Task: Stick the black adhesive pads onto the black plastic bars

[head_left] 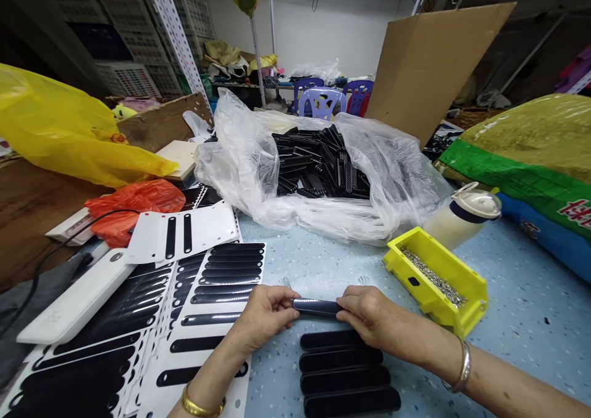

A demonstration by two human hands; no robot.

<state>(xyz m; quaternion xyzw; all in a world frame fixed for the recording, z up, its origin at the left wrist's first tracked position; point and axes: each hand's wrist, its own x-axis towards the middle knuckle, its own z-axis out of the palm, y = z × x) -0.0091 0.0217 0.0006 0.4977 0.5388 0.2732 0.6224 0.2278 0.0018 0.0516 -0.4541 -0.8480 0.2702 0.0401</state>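
Between both hands is a glossy black strip with rounded ends. My left hand pinches its left end, and my right hand grips the right end from above. Just below, several flat black strips lie stacked in a column on the speckled blue table. Left of my left hand, white backing sheets carry rows of black adhesive strips with a hole at one end. A yellow bin of small metal pieces stands beyond my right forearm.
A clear plastic bag spreads across the back, open around a heap of black ridged pieces. A cream bottle stands behind the bin. On the left lie a long white device and a red bag. A cardboard sheet rises at back right.
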